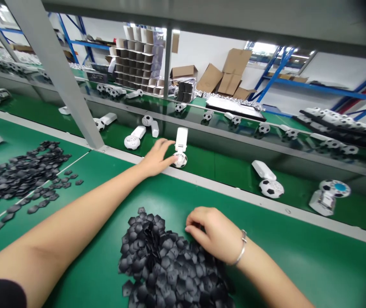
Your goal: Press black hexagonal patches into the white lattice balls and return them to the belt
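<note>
My left fingers (pixel 170 159) are loosely spread and laid against a football-headed handheld fan (pixel 180 150), the fingertips touching its round black-and-white head where it lies on the conveyor belt (pixel 221 164) just past the metal rail (pixel 234 192). I cannot tell whether they actually grip it. My left hand (pixel 157 158) is stretched well forward across the green counter (pixel 298 252). My right fingers (pixel 195 224) are curled and pressed together, their tips down in the near pile of black hexagon patches (pixel 166 265); the right hand (pixel 215 233) wears a silver bracelet (pixel 241 250). A second patch pile (pixel 19 171) lies far left. More fans (pixel 268 179) ride the belt to the right.
</note>
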Action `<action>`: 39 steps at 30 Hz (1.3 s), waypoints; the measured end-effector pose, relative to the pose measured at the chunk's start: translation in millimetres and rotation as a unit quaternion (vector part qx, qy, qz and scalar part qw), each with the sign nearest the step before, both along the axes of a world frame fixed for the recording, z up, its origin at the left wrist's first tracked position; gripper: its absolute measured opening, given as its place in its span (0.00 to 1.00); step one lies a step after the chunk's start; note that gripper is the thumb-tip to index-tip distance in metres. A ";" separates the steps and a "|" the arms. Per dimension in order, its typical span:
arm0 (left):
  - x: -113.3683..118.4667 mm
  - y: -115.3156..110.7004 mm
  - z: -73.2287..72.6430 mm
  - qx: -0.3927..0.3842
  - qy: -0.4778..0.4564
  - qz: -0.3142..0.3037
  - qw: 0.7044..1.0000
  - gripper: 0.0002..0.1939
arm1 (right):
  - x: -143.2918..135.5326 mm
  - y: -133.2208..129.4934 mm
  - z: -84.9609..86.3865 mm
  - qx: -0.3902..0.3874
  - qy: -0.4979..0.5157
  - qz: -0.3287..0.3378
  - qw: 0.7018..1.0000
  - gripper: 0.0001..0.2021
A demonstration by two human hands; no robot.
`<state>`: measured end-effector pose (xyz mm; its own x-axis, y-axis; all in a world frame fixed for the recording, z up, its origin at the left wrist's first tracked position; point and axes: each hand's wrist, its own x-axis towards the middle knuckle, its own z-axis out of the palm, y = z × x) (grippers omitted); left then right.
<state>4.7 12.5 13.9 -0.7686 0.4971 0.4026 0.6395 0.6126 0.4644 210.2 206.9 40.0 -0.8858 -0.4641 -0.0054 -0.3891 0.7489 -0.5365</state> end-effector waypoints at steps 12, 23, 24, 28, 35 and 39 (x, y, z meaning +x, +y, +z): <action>-59.9 -88.8 -5.5 -0.021 -0.079 0.324 0.943 0.32 | 8.0 -12.0 -5.8 -0.040 -0.069 0.064 0.995 0.12; 28.6 -17.6 15.5 0.057 0.095 0.015 0.994 0.28 | 21.8 -33.7 2.9 0.078 -0.087 -0.020 0.993 0.09; 37.9 -9.0 15.4 0.037 0.102 -0.048 0.993 0.27 | 21.7 -34.9 2.8 0.088 -0.095 -0.017 0.991 0.09; 66.3 17.4 7.8 -0.058 0.111 -0.212 0.969 0.26 | 21.1 -39.1 1.2 0.091 -0.095 -0.024 0.991 0.08; 73.0 20.4 2.1 -0.166 0.062 -0.277 0.944 0.29 | 21.9 -33.3 0.6 -0.017 -0.051 -0.006 0.999 0.07; 73.4 20.5 5.7 -0.167 0.035 -0.260 0.950 0.31 | 14.7 -20.0 6.2 -0.074 -0.002 -0.033 0.997 0.10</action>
